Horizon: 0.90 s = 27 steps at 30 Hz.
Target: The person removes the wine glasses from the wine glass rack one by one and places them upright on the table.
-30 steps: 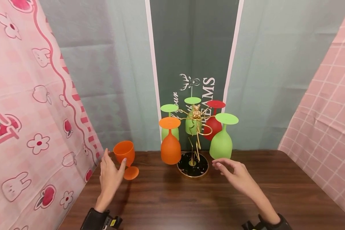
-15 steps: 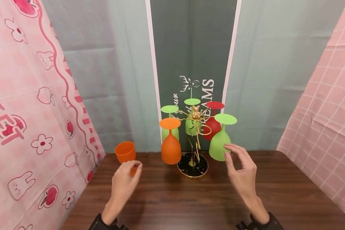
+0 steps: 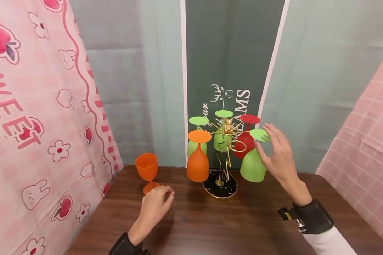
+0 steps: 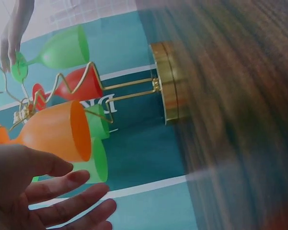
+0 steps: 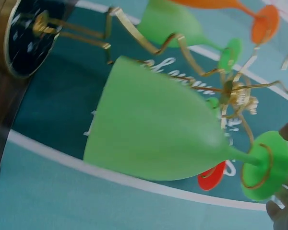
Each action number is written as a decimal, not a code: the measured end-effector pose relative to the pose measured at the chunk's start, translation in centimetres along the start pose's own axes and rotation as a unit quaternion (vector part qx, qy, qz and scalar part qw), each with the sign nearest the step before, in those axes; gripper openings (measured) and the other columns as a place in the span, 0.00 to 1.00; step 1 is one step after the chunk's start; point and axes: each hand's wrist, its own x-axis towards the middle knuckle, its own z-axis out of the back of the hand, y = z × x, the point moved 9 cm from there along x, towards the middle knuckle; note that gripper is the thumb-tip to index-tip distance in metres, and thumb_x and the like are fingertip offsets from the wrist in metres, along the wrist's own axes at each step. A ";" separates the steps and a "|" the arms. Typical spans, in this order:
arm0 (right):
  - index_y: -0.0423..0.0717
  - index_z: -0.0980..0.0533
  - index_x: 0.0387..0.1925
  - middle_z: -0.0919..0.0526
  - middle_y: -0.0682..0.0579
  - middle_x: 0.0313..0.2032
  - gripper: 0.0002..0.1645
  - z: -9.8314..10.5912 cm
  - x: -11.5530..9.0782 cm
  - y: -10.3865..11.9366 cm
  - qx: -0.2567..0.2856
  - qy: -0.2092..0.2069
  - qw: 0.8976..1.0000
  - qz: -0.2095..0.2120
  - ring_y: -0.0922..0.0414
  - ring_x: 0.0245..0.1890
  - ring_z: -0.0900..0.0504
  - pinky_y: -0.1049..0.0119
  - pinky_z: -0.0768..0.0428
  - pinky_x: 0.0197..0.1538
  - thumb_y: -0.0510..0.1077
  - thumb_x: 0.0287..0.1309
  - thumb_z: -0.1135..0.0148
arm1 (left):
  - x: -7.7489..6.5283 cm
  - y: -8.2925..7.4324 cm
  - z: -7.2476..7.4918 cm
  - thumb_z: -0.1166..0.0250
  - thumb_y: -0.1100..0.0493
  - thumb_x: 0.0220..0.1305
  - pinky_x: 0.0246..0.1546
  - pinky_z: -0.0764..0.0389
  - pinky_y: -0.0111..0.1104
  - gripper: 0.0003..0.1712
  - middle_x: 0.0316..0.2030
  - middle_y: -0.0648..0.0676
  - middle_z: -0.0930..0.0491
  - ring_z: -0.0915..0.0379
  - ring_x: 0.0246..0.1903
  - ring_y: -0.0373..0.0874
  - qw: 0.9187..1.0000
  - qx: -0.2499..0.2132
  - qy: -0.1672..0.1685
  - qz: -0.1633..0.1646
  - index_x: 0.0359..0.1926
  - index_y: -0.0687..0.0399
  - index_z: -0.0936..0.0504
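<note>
A gold wire rack (image 3: pixel 228 159) holds several plastic goblets upside down by their feet. At its right side hangs a green goblet (image 3: pixel 253 166), and my right hand (image 3: pixel 280 156) pinches its round foot (image 5: pixel 266 165), thumb and fingers on either side of the edge. The front orange goblet (image 3: pixel 198 166) hangs on the rack's left side. Another orange goblet (image 3: pixel 147 168) stands upright on the table, its foot partly covered by my left hand (image 3: pixel 154 207) in the head view. That hand is loosely curled and holds nothing; its fingers show in the left wrist view (image 4: pixel 62 191).
A red goblet (image 3: pixel 244 146) and two green goblets hang at the rack's back and left. The rack's round black base (image 3: pixel 220 187) stands on the brown wooden table (image 3: pixel 217 230). Curtains (image 3: pixel 159 71) close off the back and both sides.
My right hand has risen from beside the green goblet's bowl to its foot. My left hand has moved from the upright orange goblet's bowl down and right. The view has shifted slightly.
</note>
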 end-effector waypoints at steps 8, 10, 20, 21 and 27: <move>0.34 0.20 0.57 0.17 0.35 0.59 0.25 -1.5 -0.5 -0.6 -0.030 0.041 0.998 0.032 0.37 0.61 0.21 0.42 0.29 0.69 0.32 0.57 0.31 | -0.8 -0.6 -1.7 0.27 0.57 0.61 0.16 0.36 0.23 0.04 0.24 0.44 0.16 0.31 0.18 0.29 0.999 -0.003 0.037 -0.004 0.29 0.46 0.13; 0.33 0.20 0.56 0.17 0.35 0.57 0.23 -1.7 -0.4 -0.6 -0.036 0.042 0.998 0.037 0.37 0.60 0.20 0.39 0.28 0.66 0.33 0.58 0.32 | -0.8 -0.7 -1.7 0.27 0.57 0.61 0.17 0.35 0.23 0.04 0.24 0.44 0.16 0.31 0.18 0.29 0.999 -0.004 0.034 -0.006 0.29 0.46 0.13; 0.31 0.20 0.56 0.16 0.34 0.56 0.22 -2.8 0.5 -0.2 -0.060 0.052 0.996 0.029 0.37 0.59 0.20 0.38 0.28 0.65 0.31 0.59 0.34 | -0.9 -0.8 -2.4 0.28 0.58 0.62 0.17 0.35 0.23 0.04 0.25 0.44 0.15 0.34 0.18 0.27 0.998 -0.021 0.058 0.006 0.30 0.47 0.12; 0.32 0.20 0.56 0.16 0.34 0.56 0.22 -2.9 0.5 -0.1 -0.060 0.051 0.997 0.027 0.37 0.59 0.20 0.38 0.28 0.65 0.30 0.60 0.35 | -1.0 -0.8 -2.5 0.28 0.59 0.63 0.17 0.35 0.23 0.04 0.25 0.44 0.15 0.35 0.18 0.27 0.998 -0.025 0.063 0.008 0.30 0.47 0.12; 0.34 0.20 0.57 0.16 0.36 0.56 0.22 -2.9 0.4 -0.1 -0.054 0.042 0.997 0.021 0.38 0.59 0.19 0.39 0.28 0.66 0.29 0.61 0.37 | -0.9 -0.8 -3.1 0.29 0.59 0.63 0.18 0.34 0.23 0.04 0.24 0.43 0.17 0.34 0.19 0.26 0.997 -0.032 0.075 0.008 0.30 0.48 0.12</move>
